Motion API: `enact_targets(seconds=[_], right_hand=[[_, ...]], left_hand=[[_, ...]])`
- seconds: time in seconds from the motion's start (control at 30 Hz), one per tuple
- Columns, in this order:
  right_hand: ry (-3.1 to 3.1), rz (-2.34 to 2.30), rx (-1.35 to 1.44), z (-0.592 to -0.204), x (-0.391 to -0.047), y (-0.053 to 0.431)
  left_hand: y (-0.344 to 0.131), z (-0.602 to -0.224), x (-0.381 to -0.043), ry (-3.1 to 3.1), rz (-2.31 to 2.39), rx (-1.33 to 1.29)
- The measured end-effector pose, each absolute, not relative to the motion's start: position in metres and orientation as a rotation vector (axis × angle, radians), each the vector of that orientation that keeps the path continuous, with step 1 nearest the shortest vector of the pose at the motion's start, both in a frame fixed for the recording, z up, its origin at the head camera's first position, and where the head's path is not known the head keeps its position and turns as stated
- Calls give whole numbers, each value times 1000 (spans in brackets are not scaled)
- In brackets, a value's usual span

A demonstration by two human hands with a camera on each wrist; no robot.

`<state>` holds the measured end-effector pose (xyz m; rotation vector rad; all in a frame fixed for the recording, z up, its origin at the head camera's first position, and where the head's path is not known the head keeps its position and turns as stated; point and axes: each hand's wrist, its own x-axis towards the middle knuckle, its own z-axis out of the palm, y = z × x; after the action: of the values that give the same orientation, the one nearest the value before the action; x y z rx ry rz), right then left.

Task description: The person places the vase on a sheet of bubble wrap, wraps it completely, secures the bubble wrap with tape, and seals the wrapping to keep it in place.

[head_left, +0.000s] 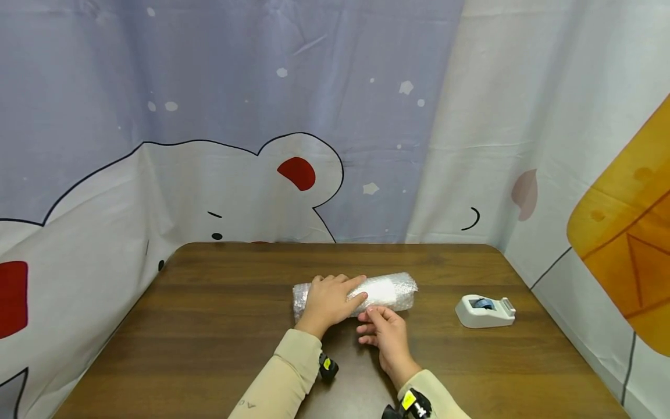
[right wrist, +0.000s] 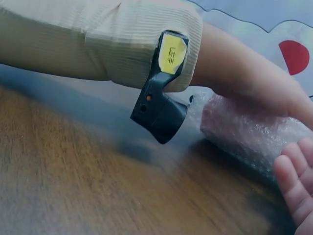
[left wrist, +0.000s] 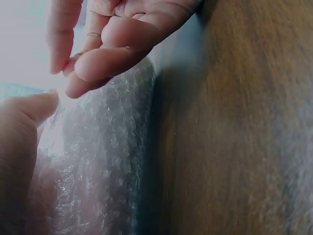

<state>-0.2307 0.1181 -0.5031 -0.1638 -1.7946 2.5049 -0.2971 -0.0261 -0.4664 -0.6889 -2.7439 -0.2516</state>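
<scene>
A roll of clear bubble wrap (head_left: 403, 290) lies crosswise on the wooden table, with something pinkish showing through it in the right wrist view. My left hand (head_left: 328, 299) rests over its left half, fingers spread across the top and thumb along the near side. At the near edge, my right hand (head_left: 389, 337) brings thumb and index fingertip together right at the wrap, beside the left thumb. The left wrist view shows those fingertips (left wrist: 61, 61) just over the wrap; I cannot tell what is between them. The other right fingers are loosely bent.
To the right stands a white tape dispenser (head_left: 484, 312) with a blue-cored roll in it. A patterned curtain (head_left: 366, 116) hangs behind the table (head_left: 220, 326) and along its sides. Each wrist carries a black camera, such as the left one (right wrist: 164, 98).
</scene>
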Motion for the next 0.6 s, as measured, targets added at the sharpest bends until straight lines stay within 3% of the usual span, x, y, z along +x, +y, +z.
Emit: enact_targets(seconds=[0.6], right_hand=[[-1959, 2840, -307, -492, -216, 136]], left_hand=[[-25, -465, -299, -2768, -238, -667]])
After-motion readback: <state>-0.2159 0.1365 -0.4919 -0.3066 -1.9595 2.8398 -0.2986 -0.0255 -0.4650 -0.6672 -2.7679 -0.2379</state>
